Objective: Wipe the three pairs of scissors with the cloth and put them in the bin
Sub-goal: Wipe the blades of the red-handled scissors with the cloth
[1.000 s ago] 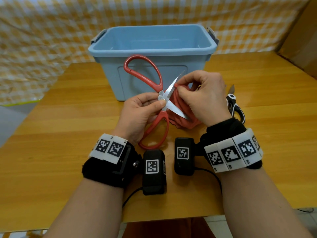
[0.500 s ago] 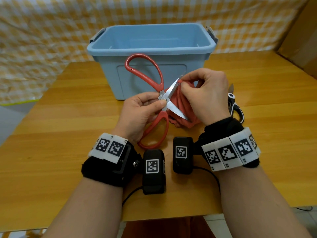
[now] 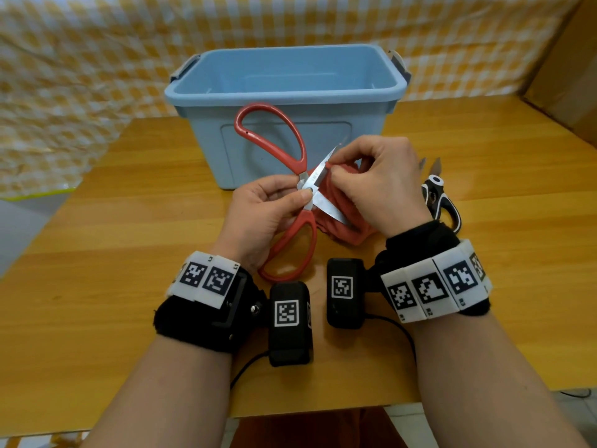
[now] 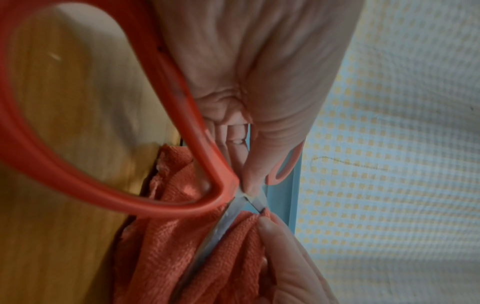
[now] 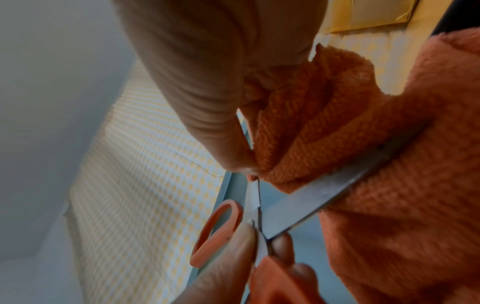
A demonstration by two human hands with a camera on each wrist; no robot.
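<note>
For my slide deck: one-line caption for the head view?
Left hand pinches open red scissors while right hand wipes a blade with the cloth.

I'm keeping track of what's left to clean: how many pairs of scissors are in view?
2. The red-handled scissors are held open above the table by the left hand; the black-handled scissors lie on the table beyond the right hand. A third pair may be hidden.
</note>
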